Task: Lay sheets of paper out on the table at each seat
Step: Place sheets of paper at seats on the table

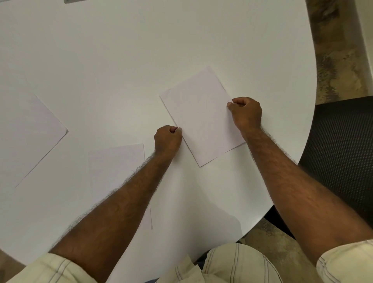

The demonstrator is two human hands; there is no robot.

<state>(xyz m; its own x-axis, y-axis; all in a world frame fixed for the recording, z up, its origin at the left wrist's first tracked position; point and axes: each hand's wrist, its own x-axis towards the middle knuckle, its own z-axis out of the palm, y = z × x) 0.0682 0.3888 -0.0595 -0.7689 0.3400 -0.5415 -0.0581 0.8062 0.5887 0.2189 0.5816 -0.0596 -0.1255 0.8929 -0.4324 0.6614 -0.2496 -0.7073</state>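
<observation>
- Step in hand: person is setting one sheet (201, 117) down at the seat by the dark mesh chair (343, 153); sheet is lying flat on the white table (141, 50), turned at an angle, near the rim on the right.
- Left hand (167, 139) is gripping w/ fingers curled tight, thumb and forefinger pinching the sheet's left edge approx. midway along.
- Right hand (246, 113) is likewise curled, pinching the right edge nearer the far corner.
- Two other sheets are lying on the table: one (30, 137) far left, one (119, 167) partly under the left forearm. Judging from these, at least two seats look served; full seat count is not in view.
- Next move, est.: square the sheet to the chair if needed, let go w/ both hands, lift clear w/o dragging the paper.
- Edges: sheet's near-right corner is sitting close to the table's curved rim; a slide that way risks overhang.
- Open room: wide bare tabletop is lying beyond and left of the sheet; a small dark item (76, 1) at the far edge is too cropped to identify.
</observation>
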